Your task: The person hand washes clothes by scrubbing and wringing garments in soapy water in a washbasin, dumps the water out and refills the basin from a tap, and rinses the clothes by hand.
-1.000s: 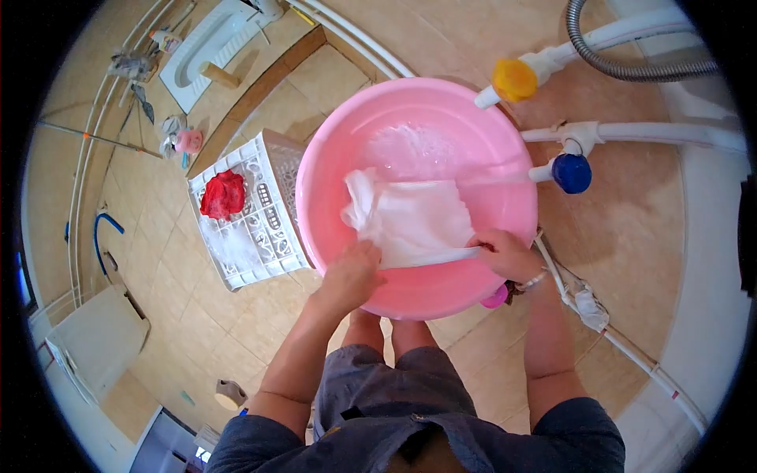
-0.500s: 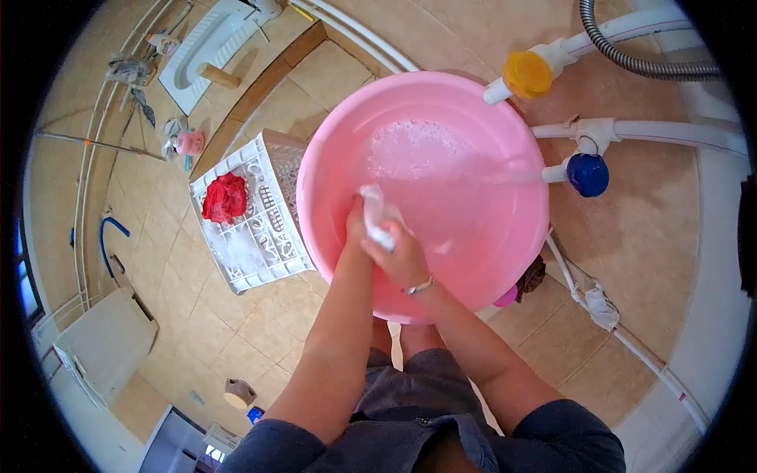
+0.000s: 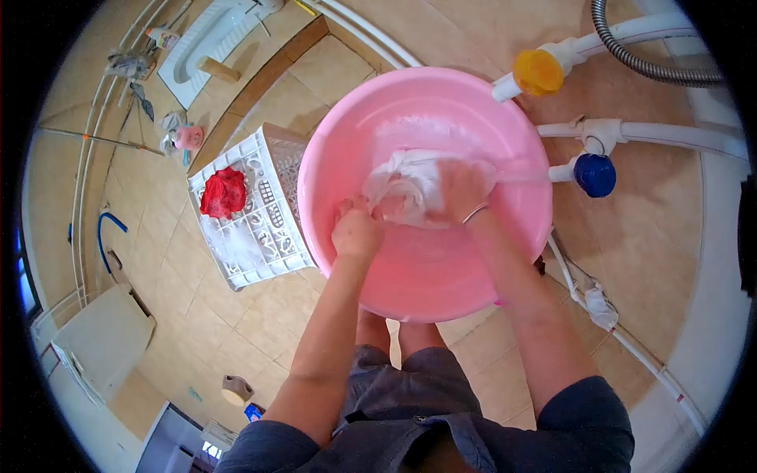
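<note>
A white cloth (image 3: pixel 410 169) lies spread and wet in the pink basin (image 3: pixel 323 134), with soapy water around it. My left hand (image 3: pixel 359 229) is at the cloth's left edge, its fingers curled round a bit of it. Over the cloth's right part is my right hand (image 3: pixel 465 193), smeared by motion, so its fingers cannot be made out. A stream of water runs from the blue-handled tap (image 3: pixel 594 175) into the basin, near the right hand.
Left of the basin stands an upturned white plastic basket (image 3: pixel 276 236) with a red cloth (image 3: pixel 224 193) and white suds on it. A yellow-handled tap (image 3: pixel 538 72) sits above the blue one. A squat toilet (image 3: pixel 193 67) is on a raised step at the upper left.
The white cloth was bunched between my two hands; now it is spread out in the basin. My hands have moved apart, the right one toward the water stream.
</note>
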`<state>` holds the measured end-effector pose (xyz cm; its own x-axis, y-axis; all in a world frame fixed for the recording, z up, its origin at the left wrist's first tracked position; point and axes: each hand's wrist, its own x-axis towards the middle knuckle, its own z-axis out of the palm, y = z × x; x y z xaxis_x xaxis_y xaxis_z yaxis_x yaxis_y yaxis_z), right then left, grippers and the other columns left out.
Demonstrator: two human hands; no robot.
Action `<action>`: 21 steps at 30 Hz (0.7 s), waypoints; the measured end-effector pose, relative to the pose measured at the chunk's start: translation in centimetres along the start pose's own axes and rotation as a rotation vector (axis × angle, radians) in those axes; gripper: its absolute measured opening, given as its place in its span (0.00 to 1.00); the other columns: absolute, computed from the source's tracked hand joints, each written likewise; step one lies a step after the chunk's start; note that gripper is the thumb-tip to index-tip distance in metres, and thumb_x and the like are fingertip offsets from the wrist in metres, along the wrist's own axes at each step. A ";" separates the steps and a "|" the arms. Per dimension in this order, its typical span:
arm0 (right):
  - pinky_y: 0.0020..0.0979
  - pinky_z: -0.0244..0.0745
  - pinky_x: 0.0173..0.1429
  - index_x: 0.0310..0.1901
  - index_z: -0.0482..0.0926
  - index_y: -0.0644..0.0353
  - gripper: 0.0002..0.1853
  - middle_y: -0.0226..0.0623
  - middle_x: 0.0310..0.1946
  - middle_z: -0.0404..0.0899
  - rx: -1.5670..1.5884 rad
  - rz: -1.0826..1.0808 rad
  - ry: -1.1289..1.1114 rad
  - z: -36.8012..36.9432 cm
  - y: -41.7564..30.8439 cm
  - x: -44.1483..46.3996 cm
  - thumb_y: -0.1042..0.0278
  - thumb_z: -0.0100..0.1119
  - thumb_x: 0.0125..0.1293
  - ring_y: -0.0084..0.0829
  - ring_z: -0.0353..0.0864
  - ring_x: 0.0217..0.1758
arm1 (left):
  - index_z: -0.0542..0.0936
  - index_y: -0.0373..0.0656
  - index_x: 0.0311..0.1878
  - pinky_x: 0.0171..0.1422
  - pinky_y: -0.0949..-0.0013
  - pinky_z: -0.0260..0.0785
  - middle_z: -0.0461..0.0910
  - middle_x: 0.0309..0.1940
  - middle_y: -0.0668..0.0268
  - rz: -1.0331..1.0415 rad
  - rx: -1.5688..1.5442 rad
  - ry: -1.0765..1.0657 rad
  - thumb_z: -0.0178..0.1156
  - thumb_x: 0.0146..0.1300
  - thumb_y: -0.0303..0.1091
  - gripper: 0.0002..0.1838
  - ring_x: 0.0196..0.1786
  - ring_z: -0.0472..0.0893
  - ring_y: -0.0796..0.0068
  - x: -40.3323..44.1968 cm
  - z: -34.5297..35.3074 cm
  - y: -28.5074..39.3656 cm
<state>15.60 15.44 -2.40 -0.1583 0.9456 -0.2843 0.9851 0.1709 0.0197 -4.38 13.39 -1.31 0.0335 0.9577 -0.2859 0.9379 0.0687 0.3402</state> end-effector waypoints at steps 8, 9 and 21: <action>0.36 0.64 0.50 0.43 0.70 0.61 0.24 0.40 0.42 0.69 0.681 -0.323 -0.214 0.1 -2.5 -4.2 0.60 0.61 0.42 0.37 0.70 0.45 | 0.76 0.43 0.39 0.44 0.63 0.67 0.74 0.37 0.57 0.116 -0.287 -0.176 0.46 0.56 0.44 0.17 0.42 0.73 0.60 3.1 -0.5 2.3; 0.33 0.64 0.50 0.43 0.69 0.63 0.23 0.39 0.42 0.70 0.957 -0.354 0.026 -1.2 -2.6 -4.7 0.65 0.61 0.43 0.35 0.70 0.45 | 0.76 0.42 0.39 0.45 0.64 0.66 0.75 0.35 0.58 0.258 -0.587 -0.015 0.45 0.57 0.49 0.20 0.42 0.73 0.62 3.5 0.6 1.7; 0.36 0.62 0.49 0.37 0.71 0.66 0.21 0.43 0.41 0.72 0.688 0.557 0.218 -6.0 -1.5 -0.9 0.52 0.45 0.57 0.31 0.70 0.46 | 0.57 0.38 0.55 0.46 0.65 0.67 0.69 0.40 0.59 -0.131 -1.685 -0.608 0.59 0.47 0.45 0.35 0.39 0.73 0.65 -1.8 -3.5 9.1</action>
<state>13.82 15.99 3.58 0.4122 0.8851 -0.2158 0.7342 -0.4630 -0.4965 2.86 13.25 5.41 0.4694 0.7234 -0.5063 -0.3680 0.6815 0.6325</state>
